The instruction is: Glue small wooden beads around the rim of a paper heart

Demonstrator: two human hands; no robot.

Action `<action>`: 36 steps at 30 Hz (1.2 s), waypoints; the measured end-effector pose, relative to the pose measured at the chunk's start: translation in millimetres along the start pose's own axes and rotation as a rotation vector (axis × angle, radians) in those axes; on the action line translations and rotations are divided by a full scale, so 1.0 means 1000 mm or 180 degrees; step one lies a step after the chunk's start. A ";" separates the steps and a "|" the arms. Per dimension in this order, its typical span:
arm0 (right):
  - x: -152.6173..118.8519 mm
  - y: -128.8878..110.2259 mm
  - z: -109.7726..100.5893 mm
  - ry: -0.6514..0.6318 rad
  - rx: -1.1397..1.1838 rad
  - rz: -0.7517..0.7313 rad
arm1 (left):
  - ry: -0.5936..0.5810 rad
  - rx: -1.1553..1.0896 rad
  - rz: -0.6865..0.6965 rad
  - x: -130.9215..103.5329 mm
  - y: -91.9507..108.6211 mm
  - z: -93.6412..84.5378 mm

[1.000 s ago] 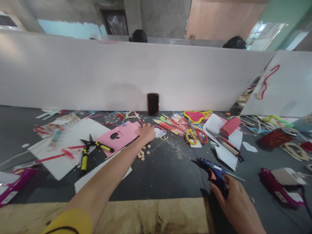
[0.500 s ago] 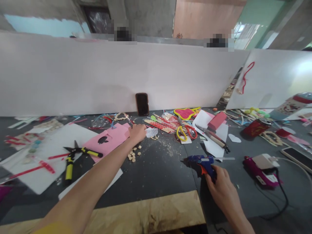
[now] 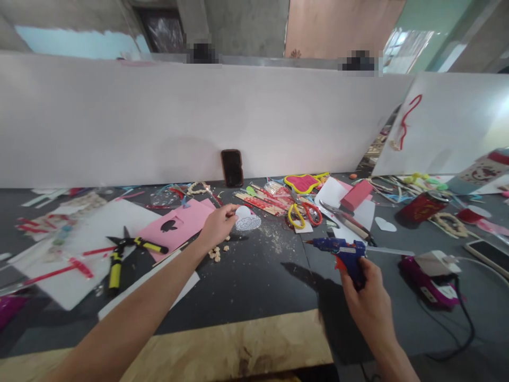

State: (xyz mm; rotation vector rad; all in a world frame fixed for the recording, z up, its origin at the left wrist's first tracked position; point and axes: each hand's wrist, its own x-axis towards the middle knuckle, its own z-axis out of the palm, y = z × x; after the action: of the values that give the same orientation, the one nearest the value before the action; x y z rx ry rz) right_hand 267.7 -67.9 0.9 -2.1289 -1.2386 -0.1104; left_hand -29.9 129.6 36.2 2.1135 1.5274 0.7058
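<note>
My left hand (image 3: 218, 228) is closed in a pinch on a small white rounded paper piece (image 3: 243, 213). Just beyond that piece is a grey-and-white patterned cutout (image 3: 249, 223); whether the two touch, I cannot tell. Small beige bead-like pieces (image 3: 217, 254) lie under and beside the left wrist. My right hand (image 3: 369, 297) grips a blue hot glue gun (image 3: 338, 248) by its handle, with the nozzle pointing left and a clear glue stick (image 3: 389, 251) sticking out the back. The gun's shadow falls on the dark table below it.
Black-and-yellow pliers (image 3: 116, 260) and pink paper (image 3: 178, 223) lie left. Scissors (image 3: 304, 215), striped sticks (image 3: 262, 202) and a red block (image 3: 357, 195) are ahead. A purple power socket (image 3: 425, 286) with cables, a can (image 3: 423, 208) and a phone (image 3: 489, 254) stand right. A white board (image 3: 119, 122) closes the back.
My left hand has drawn slightly back toward me, and the white paper piece now shows in its fingers. My right hand has raised the glue gun and moved it slightly right.
</note>
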 end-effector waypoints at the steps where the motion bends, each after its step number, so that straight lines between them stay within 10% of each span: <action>1: 0.000 -0.001 0.000 -0.0008 0.0085 0.0008 | -0.0011 -0.0060 0.0023 -0.004 0.002 -0.001; 23: -0.016 0.001 0.010 -0.1284 0.3484 0.1009 | -0.0435 -0.0553 0.0099 -0.056 0.015 0.003; 36: -0.009 -0.012 0.002 -0.1538 0.3563 0.1140 | -0.0480 -0.0556 0.0170 -0.062 0.015 0.008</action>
State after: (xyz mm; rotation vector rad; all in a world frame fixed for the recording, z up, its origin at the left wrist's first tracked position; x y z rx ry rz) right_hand 253.3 -69.6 2.2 -1.3277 -0.7953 1.0533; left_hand -29.9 65.7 29.7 2.0338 1.2863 0.6567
